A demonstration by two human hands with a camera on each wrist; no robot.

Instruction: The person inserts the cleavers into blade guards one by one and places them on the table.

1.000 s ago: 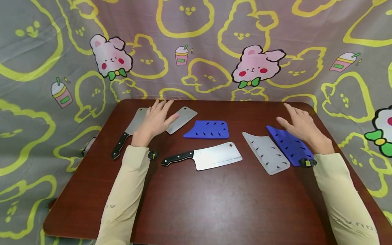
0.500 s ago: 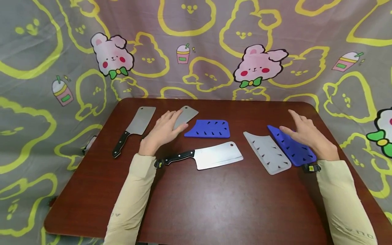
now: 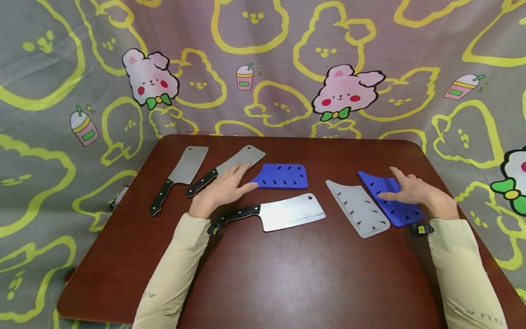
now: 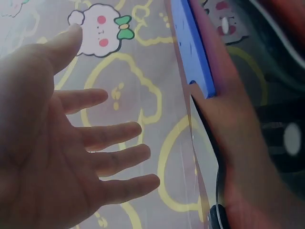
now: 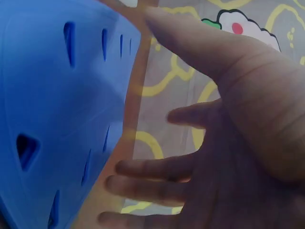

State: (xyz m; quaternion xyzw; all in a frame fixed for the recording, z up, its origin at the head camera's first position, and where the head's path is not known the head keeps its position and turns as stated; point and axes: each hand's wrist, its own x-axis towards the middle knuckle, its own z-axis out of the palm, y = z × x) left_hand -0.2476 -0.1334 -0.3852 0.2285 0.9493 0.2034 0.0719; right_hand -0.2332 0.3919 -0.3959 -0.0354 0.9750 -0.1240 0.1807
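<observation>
My left hand (image 3: 223, 188) hovers over the table with fingers extended, holding nothing. It is between the handle of the middle cleaver (image 3: 242, 158) and the handle of the front cleaver (image 3: 291, 213). Both cleavers have black riveted handles and bare steel blades. Just beyond my left thumb lies a blue blade cover (image 3: 284, 176) with small slots. Above a second blue blade cover (image 3: 379, 186), my right hand (image 3: 417, 194) is spread and partly hides it. In the right wrist view that blue cover is close to the fingers, with a gap between.
A third cleaver (image 3: 189, 165) lies at the far left. A whitish slotted blade cover (image 3: 358, 208) sits beside the right blue one. The dark red table (image 3: 287, 283) has rounded corners, and a patterned cloth (image 3: 283, 59) hangs behind it.
My left hand has moved right and nearer to me, uncovering the left cleaver and the middle cleaver's handle. My right hand has come slightly nearer and lower over the blue cover.
</observation>
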